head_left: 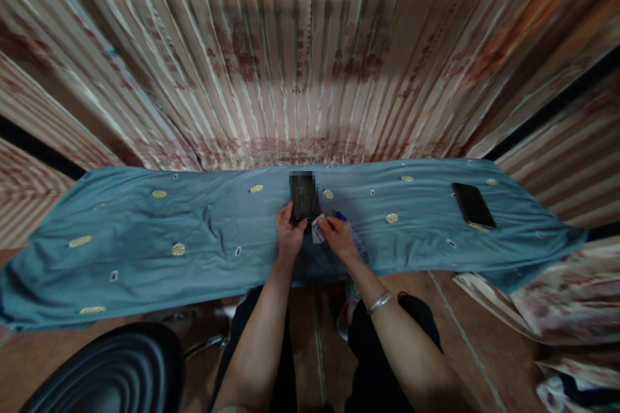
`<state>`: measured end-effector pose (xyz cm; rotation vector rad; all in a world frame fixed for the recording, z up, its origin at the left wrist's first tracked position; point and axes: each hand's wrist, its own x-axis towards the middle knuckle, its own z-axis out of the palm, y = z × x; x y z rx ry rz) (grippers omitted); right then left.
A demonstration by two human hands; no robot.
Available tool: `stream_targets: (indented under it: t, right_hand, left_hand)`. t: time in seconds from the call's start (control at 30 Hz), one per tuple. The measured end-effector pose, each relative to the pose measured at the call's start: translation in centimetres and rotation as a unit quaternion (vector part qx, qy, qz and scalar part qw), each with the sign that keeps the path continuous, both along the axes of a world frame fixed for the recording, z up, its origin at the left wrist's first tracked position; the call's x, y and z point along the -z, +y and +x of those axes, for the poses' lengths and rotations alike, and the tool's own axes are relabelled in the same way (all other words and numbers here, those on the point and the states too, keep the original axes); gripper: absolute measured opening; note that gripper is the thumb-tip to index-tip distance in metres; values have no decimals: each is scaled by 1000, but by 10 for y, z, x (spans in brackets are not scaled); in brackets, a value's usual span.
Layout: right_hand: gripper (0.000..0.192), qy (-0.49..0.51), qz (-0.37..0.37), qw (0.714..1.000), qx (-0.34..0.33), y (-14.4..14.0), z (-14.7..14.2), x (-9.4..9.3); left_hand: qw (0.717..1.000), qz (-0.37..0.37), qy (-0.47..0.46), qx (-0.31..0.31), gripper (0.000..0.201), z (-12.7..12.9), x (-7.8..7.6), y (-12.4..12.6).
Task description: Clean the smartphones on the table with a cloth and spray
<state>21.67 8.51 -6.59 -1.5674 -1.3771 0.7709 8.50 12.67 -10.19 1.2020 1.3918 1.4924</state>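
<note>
You're gripping dark phone (pixel 305 199) near end with left hand (pixel 289 234), long axis running far; right hand (pixel 339 237) pinching small white cloth (pixel 318 231) just right, on blue-clothed table (pixel 145 232).

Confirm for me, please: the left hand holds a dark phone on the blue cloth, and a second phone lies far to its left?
Not quite: the second phone lies far to the right of the held phone, as the head view shows. The left hand does hold it on the blue cloth.

The surface (pixel 145 239) lies bare to the left of the left hand (pixel 289 235), while right of the right hand (pixel 339 237) only a dark phone (pixel 473 205) interrupts it, well apart.
</note>
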Motion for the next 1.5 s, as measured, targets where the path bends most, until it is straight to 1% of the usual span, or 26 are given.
stream_targets:
  t: [0.13, 0.27, 0.43, 0.53, 0.7, 0.8, 0.93, 1.07, 1.27, 1.37, 1.5]
  right_hand:
    - [47, -6, 2, 1000, -7, 0, 1, -1]
    - [44, -23, -2, 1000, -5, -1, 0, -2]
    - [35, -56, -10, 998, 0, -8, 2, -8]
    - [30, -77, -22, 997, 6, -15, 5, -12]
    - [28, -110, -23, 994, 7, -21, 9, -19]
    - [28, -141, -34, 989, -14, -20, 10, -20]
    - [27, -174, -44, 982, -55, -20, 7, -23]
    - [24, -177, -40, 978, -100, -24, -7, -26]
    - [19, -171, -34, 971, -167, -29, -40, -30]
    - [21, -168, -29, 968, -186, -28, -55, -28]
    - [21, -172, -25, 967, -185, -25, -68, -23]
  left_hand:
    - [1000, 0, 0, -4, 62, 1, 2, 0]
    - [1000, -17, -1, -7, 67, 1, 0, -1]
    - [999, -31, -11, -6, 65, 1, -1, -3]
    - [999, -37, -13, -6, 64, 2, -3, -4]
    - [999, -51, -17, 1, 65, 2, -9, -8]
    - [998, -54, -19, 0, 63, -3, -12, -12]
    - [998, -56, -22, 4, 58, -13, -12, -19]
    - [998, -49, -39, 8, 52, -24, -11, -30]
    - [995, -47, -85, 13, 47, -43, -9, -48]
    - [994, -57, -93, 27, 46, -53, -7, -56]
    - [996, -52, -69, 15, 45, -66, -6, -64]
